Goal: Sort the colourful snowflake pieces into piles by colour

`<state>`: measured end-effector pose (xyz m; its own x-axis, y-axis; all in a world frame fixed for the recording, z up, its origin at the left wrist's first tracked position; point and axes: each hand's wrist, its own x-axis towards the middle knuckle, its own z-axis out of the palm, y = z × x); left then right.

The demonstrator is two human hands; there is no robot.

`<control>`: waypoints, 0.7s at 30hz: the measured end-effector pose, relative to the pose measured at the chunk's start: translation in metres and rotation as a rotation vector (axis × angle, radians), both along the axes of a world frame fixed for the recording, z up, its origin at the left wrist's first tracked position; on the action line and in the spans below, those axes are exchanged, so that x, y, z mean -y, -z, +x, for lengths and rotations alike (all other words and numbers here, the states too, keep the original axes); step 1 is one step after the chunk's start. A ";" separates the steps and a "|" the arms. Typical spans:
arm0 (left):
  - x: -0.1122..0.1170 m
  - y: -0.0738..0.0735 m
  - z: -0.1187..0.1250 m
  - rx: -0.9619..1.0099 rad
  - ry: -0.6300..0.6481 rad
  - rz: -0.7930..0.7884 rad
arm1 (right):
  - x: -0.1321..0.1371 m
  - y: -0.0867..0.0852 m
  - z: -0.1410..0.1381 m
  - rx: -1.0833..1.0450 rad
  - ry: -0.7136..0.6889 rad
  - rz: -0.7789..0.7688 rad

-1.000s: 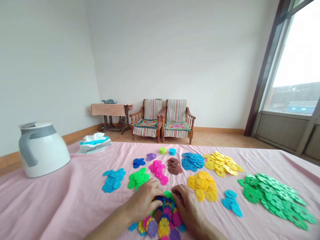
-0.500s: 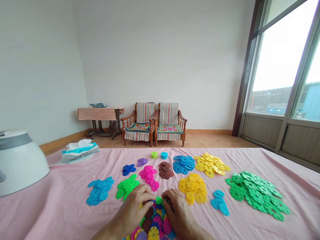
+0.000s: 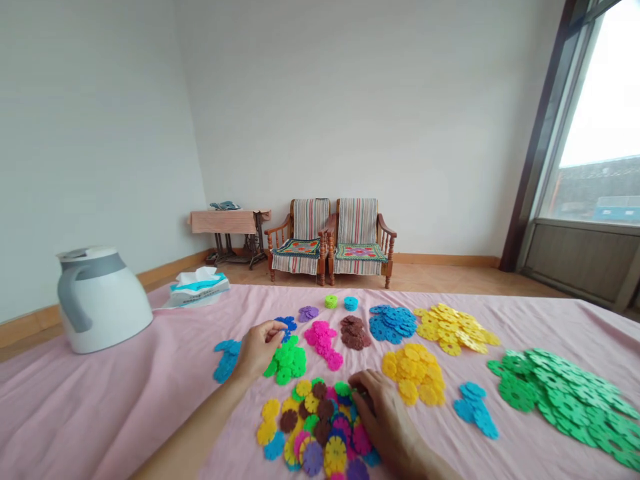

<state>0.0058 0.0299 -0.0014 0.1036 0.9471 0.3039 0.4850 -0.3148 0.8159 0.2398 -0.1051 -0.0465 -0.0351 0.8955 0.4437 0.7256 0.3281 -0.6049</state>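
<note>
My left hand reaches over the small dark blue pile, thumb and fingers pinched on a dark blue notched plastic disc; the hand partly hides that pile. Just below it lies a bright green pile, and to its left a light blue pile, partly covered. My right hand rests at the right edge of a mixed-colour heap of notched discs. Its fingers are bent, with the thumb apart from the index finger, and the tips touch the heap near a green disc.
Sorted piles stand beyond: pink, brown, purple, blue, yellow and green. A white jug and a tissue pack occupy the left of the pink-covered table.
My left hand has moved from the mixed heap up and left to the dark blue pile. My right hand stays at the heap. The view has swung left, showing more of the jug.
</note>
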 end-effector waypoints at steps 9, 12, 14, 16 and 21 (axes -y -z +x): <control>-0.060 0.008 -0.019 -0.186 -0.295 0.007 | 0.002 -0.006 0.000 0.016 -0.010 -0.040; -0.073 0.015 -0.013 -0.215 -0.348 0.001 | 0.002 -0.005 0.001 0.018 -0.005 -0.045; -0.079 0.017 -0.010 -0.227 -0.377 -0.012 | 0.003 -0.005 0.001 0.018 -0.005 -0.046; -0.084 0.017 -0.008 -0.234 -0.400 -0.026 | 0.003 -0.005 0.001 0.015 -0.005 -0.048; -0.094 0.011 -0.003 -0.243 -0.438 -0.056 | 0.001 -0.004 0.001 0.014 -0.004 -0.050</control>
<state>0.0025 0.1237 -0.0127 -0.2458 0.9317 0.2674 0.7401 0.0022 0.6725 0.2407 -0.1065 -0.0421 -0.0447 0.9165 0.3974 0.7331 0.3004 -0.6102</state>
